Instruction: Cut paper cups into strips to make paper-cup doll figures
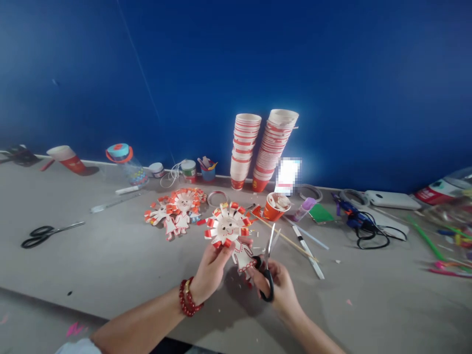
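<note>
My left hand (212, 268) grips a paper doll (227, 227) with a drawn smiling face, curled red-and-white strips for hair and a white dress edged in red. In my right hand (280, 287) are black-handled scissors (268, 275), their blades slightly apart and pointing up, away from the doll. Some of my right fingers are beside the lower dress; whether they touch it I cannot tell. Behind and left of the held doll lie several similar paper dolls (181, 209), overlapping one another.
Two tall stacks of paper cups (246, 147) stand against the blue wall. Nearer are a red cup with scraps (276, 209), a wooden stick (289, 239) and a white cutter (309, 253). Other scissors (47, 235) lie left; a glue gun (350, 214) with a black cord lies right.
</note>
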Demonstrator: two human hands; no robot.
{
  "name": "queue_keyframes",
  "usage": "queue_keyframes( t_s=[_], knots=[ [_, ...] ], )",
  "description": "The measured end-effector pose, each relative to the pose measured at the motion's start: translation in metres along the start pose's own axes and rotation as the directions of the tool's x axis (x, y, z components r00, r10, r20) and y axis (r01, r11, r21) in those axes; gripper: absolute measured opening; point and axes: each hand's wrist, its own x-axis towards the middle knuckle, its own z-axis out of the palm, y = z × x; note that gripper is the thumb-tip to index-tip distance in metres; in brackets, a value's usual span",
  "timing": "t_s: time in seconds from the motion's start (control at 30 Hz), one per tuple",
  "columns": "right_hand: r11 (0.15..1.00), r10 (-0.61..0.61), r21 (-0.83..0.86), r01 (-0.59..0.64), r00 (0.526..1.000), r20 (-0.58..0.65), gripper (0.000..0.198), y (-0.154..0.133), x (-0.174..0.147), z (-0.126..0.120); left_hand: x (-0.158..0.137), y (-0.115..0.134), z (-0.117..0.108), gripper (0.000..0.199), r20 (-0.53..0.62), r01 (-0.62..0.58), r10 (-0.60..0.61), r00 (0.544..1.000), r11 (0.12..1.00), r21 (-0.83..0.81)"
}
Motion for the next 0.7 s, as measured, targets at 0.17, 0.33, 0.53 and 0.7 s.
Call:
queue_keyframes(
  t_s=[0.17,0.33,0.53,0.7],
  knots=[
    [0.998,0.013,-0.059,-0.009,0.998,0.068,0.044,0.000,0.004,-0.008,0.001,-0.007,-0.004,0.029,-0.097,-0.010,0.011,0.995,1.000,0.009],
    [0.906,-0.028,-0.414,0.082,0.990,0.136,0.043,-0.009,0.015,-0.031,0.002,-0.007,-0.006,0.030,-0.125,0.104,-0.111,0.986,0.993,-0.059],
    [0.293,-0.059,-0.953,-0.072,0.994,-0.093,0.035,-0.020,0.019,-0.045,0.003,-0.008,-0.010,0.027,-0.091,0.118,-0.126,0.988,0.989,-0.088],
    [0.128,-0.123,-0.989,-0.077,0.988,-0.093,0.016,-0.019,0.014,-0.047,0.005,-0.010,-0.013,0.024,-0.073,0.121,-0.125,0.990,0.991,-0.057]
  ],
)
